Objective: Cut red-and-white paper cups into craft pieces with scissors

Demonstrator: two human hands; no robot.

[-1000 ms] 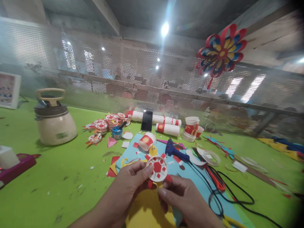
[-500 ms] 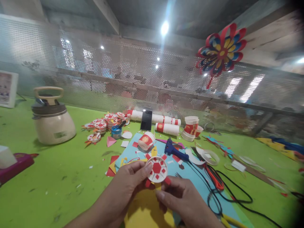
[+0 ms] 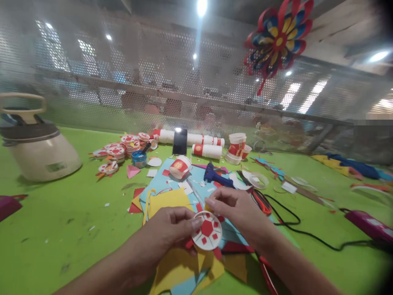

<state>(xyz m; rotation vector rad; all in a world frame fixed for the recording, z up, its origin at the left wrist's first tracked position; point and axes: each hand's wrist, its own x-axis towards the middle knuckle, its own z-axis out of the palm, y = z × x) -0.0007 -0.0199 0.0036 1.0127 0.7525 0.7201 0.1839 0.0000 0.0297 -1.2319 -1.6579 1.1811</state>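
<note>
A small paper turtle (image 3: 206, 230), a white disc with red patches and red legs, is held in front of me. My left hand (image 3: 170, 229) grips its left rim, thumb on the face and fingers underneath. At the far edge, the thumb and fingertips of my right hand (image 3: 235, 207) pinch its yellow head, which they mostly cover. Yellow paper (image 3: 170, 200) and a light blue sheet (image 3: 159, 180) lie beneath and beyond my hands. Past them are a blue glue gun (image 3: 216, 176) and a cut red-and-white paper cup (image 3: 180, 167) on its side.
Several finished turtles (image 3: 115, 151) sit at the back left by a blue jar (image 3: 139, 159). A phone (image 3: 179, 141) leans on a row of cups (image 3: 196, 138). Red-handled cutter (image 3: 262, 203) and black cable (image 3: 316, 239) lie right. A beige kettle (image 3: 43, 153) stands left.
My right hand has moved from the turtle's near edge to its far edge, at the yellow head. My left hand keeps its hold. The view has turned slightly right and down.
</note>
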